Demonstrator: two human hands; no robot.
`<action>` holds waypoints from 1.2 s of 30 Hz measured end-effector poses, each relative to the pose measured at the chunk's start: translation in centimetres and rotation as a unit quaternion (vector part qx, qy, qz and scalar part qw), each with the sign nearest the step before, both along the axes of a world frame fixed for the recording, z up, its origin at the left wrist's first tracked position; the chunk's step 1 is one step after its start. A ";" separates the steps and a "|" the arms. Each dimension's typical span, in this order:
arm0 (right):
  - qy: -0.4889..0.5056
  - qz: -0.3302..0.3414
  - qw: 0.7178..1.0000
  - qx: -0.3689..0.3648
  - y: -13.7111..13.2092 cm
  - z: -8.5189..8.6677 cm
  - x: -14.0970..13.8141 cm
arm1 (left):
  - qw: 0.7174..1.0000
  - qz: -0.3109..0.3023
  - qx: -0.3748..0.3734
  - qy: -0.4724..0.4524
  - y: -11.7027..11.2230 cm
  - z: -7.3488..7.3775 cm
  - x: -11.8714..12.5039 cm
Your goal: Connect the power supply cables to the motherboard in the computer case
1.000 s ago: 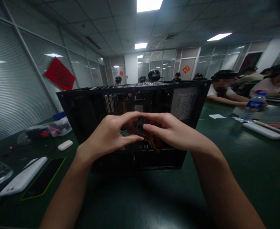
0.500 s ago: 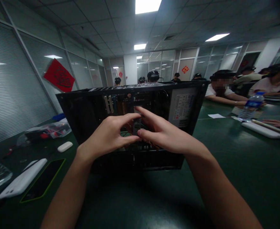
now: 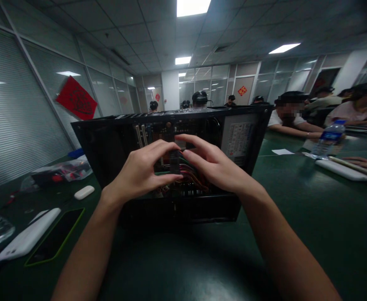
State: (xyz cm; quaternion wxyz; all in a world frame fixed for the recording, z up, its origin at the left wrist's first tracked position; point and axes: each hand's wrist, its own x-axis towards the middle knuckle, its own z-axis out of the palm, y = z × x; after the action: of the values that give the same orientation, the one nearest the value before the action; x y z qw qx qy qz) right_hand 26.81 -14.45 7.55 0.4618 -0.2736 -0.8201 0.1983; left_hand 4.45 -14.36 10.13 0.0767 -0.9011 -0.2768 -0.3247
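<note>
An open black computer case (image 3: pixel 108 144) lies on its side on the dark green table (image 3: pixel 311 217), its inside facing me. My left hand (image 3: pixel 139 173) and my right hand (image 3: pixel 216 165) reach into its middle. Both pinch a small dark connector (image 3: pixel 174 161) between thumb and fingers. A bundle of red, yellow and orange wires (image 3: pixel 192 179) runs from it down into the case. A power supply with a white label (image 3: pixel 238 140) sits at the case's right end, a round fan (image 3: pixel 213 127) beside it.
On the left lie a white mouse (image 3: pixel 84 192), a white keyboard (image 3: pixel 28 234), a black phone with a green rim (image 3: pixel 56 236) and a clear bag of parts (image 3: pixel 67 169). At right stand a water bottle (image 3: pixel 329 140) and another white keyboard (image 3: pixel 342 169). Other people sit behind.
Both hands have lifted slightly with the connector inside the case, and the right hand's fingers have curled back onto it after spreading half a second ago. More of the wires now shows.
</note>
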 end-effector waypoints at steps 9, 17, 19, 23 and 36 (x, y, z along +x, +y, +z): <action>-0.180 -0.114 0.904 0.370 3.5 -2.3 0.3 | 0.996 -0.027 -0.079 0.007 2.0 0.0 -1.9; -0.183 -0.073 0.837 0.511 5.0 -4.6 -0.7 | 0.983 -0.054 -0.171 0.039 3.2 -1.0 -2.0; -0.197 -0.105 0.826 0.518 5.4 -4.8 -0.6 | 0.983 -0.039 -0.174 0.035 3.5 -1.2 -1.8; -0.253 -0.193 0.842 0.435 5.7 -5.0 -1.0 | 0.993 0.014 -0.116 0.021 4.5 -2.1 -1.1; -0.387 -0.245 0.875 0.158 6.6 -5.2 -1.3 | 0.994 0.059 -0.056 0.068 8.8 -6.3 0.5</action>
State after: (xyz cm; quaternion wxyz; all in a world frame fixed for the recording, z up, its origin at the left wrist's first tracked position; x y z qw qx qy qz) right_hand 25.50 -7.85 2.35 0.1788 -0.4442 -0.8602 -0.1755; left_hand 4.97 -5.54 3.85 0.0639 -0.9062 -0.3412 -0.2416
